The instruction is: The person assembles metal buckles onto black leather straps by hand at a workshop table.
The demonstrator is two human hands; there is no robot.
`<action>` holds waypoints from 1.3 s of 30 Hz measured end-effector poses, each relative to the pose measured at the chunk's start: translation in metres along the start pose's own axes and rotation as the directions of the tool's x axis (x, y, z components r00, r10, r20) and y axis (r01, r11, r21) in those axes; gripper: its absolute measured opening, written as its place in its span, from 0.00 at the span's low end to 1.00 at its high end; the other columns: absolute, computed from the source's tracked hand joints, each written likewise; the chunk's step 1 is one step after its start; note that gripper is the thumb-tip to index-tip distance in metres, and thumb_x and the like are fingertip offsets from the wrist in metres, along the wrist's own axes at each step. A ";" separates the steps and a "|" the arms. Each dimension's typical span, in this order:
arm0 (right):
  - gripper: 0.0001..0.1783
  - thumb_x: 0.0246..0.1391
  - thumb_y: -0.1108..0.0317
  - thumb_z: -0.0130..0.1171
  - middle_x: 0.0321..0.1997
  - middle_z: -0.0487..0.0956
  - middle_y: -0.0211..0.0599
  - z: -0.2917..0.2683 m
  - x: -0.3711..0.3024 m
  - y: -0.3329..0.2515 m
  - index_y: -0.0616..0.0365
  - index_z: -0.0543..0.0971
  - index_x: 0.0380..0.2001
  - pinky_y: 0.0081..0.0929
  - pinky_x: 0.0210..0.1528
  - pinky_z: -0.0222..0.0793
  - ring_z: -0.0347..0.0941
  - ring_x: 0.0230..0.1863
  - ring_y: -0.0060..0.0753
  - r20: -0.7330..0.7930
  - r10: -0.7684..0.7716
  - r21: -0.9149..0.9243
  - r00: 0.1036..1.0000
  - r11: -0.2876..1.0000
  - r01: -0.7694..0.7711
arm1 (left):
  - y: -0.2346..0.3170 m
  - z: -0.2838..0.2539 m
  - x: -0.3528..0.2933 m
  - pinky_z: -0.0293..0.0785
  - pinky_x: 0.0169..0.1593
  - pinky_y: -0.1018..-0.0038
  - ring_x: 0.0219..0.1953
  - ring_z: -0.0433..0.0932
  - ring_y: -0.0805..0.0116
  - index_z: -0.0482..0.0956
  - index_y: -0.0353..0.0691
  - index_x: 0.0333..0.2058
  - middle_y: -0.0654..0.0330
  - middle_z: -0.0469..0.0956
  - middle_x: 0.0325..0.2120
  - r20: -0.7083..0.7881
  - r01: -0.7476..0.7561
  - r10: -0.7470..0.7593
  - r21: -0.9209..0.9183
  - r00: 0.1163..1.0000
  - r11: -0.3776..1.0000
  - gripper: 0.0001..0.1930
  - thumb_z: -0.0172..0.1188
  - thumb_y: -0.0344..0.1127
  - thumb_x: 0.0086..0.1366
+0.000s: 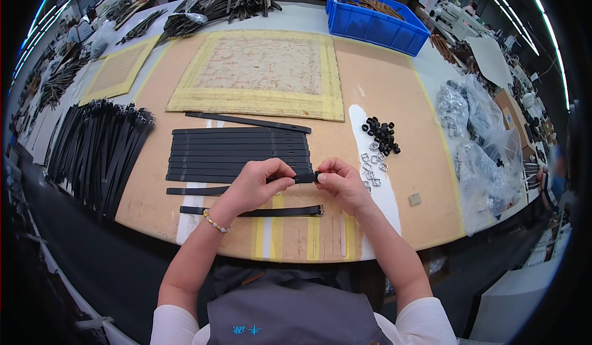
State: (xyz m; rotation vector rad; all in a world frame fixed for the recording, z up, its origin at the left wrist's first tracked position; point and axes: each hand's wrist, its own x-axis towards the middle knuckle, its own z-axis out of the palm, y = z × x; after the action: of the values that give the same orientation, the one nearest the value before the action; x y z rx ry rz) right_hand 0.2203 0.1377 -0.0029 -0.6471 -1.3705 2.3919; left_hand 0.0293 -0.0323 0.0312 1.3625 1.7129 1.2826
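Note:
Near the table's front, my left hand [266, 182] pinches a narrow black strap [197, 191] close to its right end. My right hand [343, 186] grips a small black strap loop [317, 176] between thumb and fingertips, right at that end. Whether the strap passes through the loop is too small to tell. Below them lies another black strap [280, 211] with a metal buckle [321, 209] on its right end. Beyond my hands, several black straps [239, 150] lie side by side in a row, with a single one [246, 122] slanting above them.
To the right sit a heap of black loops [383, 136] and loose metal buckles [370, 171]. A thick bundle of finished-looking straps [102, 153] hangs over the left edge. Farther back are a yellow-taped board [259, 67], a blue crate [379, 27] and clear plastic bags [484, 160].

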 end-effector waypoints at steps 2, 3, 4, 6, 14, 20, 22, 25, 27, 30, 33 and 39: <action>0.10 0.60 0.76 0.66 0.43 0.81 0.30 0.001 0.000 0.002 0.57 0.78 0.43 0.20 0.47 0.78 0.80 0.41 0.21 0.000 -0.009 -0.017 1.000 1.000 0.009 | -0.001 0.003 0.001 0.76 0.36 0.80 0.30 0.77 0.82 0.83 0.32 0.42 0.64 0.83 0.28 0.025 0.021 -0.020 -0.029 0.999 0.999 0.09 0.70 0.28 0.66; 0.10 0.60 0.76 0.66 0.42 0.81 0.30 0.002 0.000 0.004 0.57 0.78 0.44 0.19 0.47 0.78 0.79 0.41 0.20 0.051 -0.020 -0.060 0.998 0.998 0.023 | 0.001 0.007 0.000 0.76 0.36 0.80 0.31 0.77 0.82 0.83 0.33 0.43 0.64 0.83 0.28 0.038 -0.033 0.033 0.004 0.999 0.999 0.10 0.70 0.28 0.66; 0.11 0.60 0.76 0.67 0.42 0.81 0.30 0.004 -0.001 0.008 0.58 0.78 0.45 0.19 0.47 0.78 0.79 0.41 0.20 0.100 -0.029 -0.101 0.995 0.994 0.040 | 0.004 0.012 0.000 0.76 0.36 0.79 0.31 0.77 0.81 0.83 0.33 0.44 0.63 0.83 0.29 0.056 -0.089 0.087 0.035 0.995 0.995 0.10 0.71 0.28 0.66; 0.13 0.61 0.75 0.68 0.42 0.81 0.30 0.009 -0.002 0.012 0.59 0.78 0.47 0.18 0.47 0.78 0.79 0.42 0.19 0.137 0.003 -0.083 0.991 0.997 0.008 | 0.011 0.017 -0.002 0.77 0.38 0.78 0.32 0.80 0.77 0.83 0.35 0.46 0.61 0.84 0.31 0.106 -0.099 0.090 0.081 0.990 0.992 0.13 0.72 0.30 0.65; 0.10 0.63 0.66 0.69 0.35 0.84 0.24 -0.007 -0.009 -0.030 0.59 0.84 0.44 0.17 0.39 0.73 0.77 0.35 0.13 -0.116 -0.257 -0.533 0.959 0.831 0.158 | 0.001 0.016 -0.006 0.80 0.38 0.70 0.33 0.84 0.63 0.82 0.34 0.43 0.54 0.84 0.32 0.049 -0.162 0.156 0.156 0.986 0.974 0.13 0.72 0.32 0.63; 0.08 0.55 0.69 0.72 0.30 0.83 0.31 -0.039 -0.039 -0.076 0.60 0.86 0.37 0.24 0.38 0.74 0.76 0.31 0.22 -0.101 -0.177 -0.940 0.979 0.340 -0.035 | -0.004 0.009 -0.008 0.78 0.35 0.71 0.29 0.81 0.64 0.77 0.33 0.37 0.54 0.81 0.28 0.051 -0.104 0.099 0.088 0.994 0.991 0.11 0.70 0.31 0.62; 0.08 0.53 0.69 0.72 0.30 0.83 0.34 -0.042 -0.041 -0.068 0.59 0.87 0.36 0.27 0.39 0.75 0.77 0.31 0.26 -0.080 -0.102 -0.956 0.992 0.288 -0.048 | -0.005 0.008 -0.007 0.77 0.35 0.71 0.29 0.80 0.64 0.77 0.33 0.37 0.54 0.80 0.27 0.070 -0.095 0.089 0.076 0.994 0.993 0.11 0.70 0.31 0.62; 0.07 0.54 0.70 0.71 0.31 0.83 0.37 -0.044 -0.041 -0.061 0.60 0.85 0.35 0.31 0.42 0.76 0.79 0.34 0.33 0.021 -0.168 -0.978 0.986 0.201 0.055 | -0.006 0.010 -0.006 0.78 0.35 0.72 0.29 0.80 0.64 0.77 0.33 0.37 0.55 0.80 0.27 0.083 -0.142 0.136 0.071 0.987 0.987 0.11 0.69 0.30 0.62; 0.07 0.55 0.71 0.69 0.31 0.82 0.39 -0.041 -0.037 -0.061 0.61 0.83 0.35 0.33 0.44 0.75 0.79 0.37 0.36 0.000 -0.090 -0.976 0.996 0.217 0.020 | -0.007 0.011 -0.006 0.79 0.36 0.71 0.30 0.81 0.63 0.79 0.33 0.38 0.55 0.81 0.28 0.062 -0.231 0.227 0.059 0.972 0.971 0.11 0.70 0.31 0.61; 0.07 0.58 0.71 0.67 0.34 0.81 0.39 -0.032 -0.033 -0.061 0.61 0.79 0.36 0.33 0.45 0.74 0.78 0.39 0.37 0.096 -0.020 -0.972 0.995 0.214 0.098 | -0.008 0.012 -0.007 0.80 0.37 0.71 0.32 0.84 0.62 0.81 0.34 0.39 0.54 0.84 0.31 0.060 -0.219 0.214 0.096 0.975 0.971 0.11 0.70 0.32 0.61; 0.07 0.62 0.70 0.65 0.36 0.79 0.35 -0.028 -0.029 -0.057 0.59 0.76 0.38 0.31 0.46 0.72 0.75 0.40 0.33 0.193 0.012 -0.945 0.981 0.272 0.183 | -0.008 0.014 -0.007 0.82 0.39 0.71 0.34 0.85 0.61 0.83 0.34 0.41 0.54 0.85 0.33 0.031 -0.252 0.250 0.147 0.968 0.957 0.12 0.70 0.33 0.61; 0.07 0.69 0.66 0.60 0.36 0.75 0.25 -0.006 -0.015 -0.066 0.56 0.73 0.42 0.26 0.47 0.68 0.68 0.40 0.22 0.341 0.268 -0.827 0.901 0.540 0.153 | -0.003 0.007 -0.009 0.80 0.34 0.73 0.32 0.84 0.66 0.84 0.34 0.41 0.56 0.85 0.32 0.060 -0.185 0.179 0.113 0.982 0.976 0.12 0.72 0.32 0.60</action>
State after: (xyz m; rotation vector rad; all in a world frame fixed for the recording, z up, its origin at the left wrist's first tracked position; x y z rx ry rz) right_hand 0.2388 0.1677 0.0552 -0.3327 -2.8137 1.8108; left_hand 0.0368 -0.0390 0.0255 1.6394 1.6852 1.2497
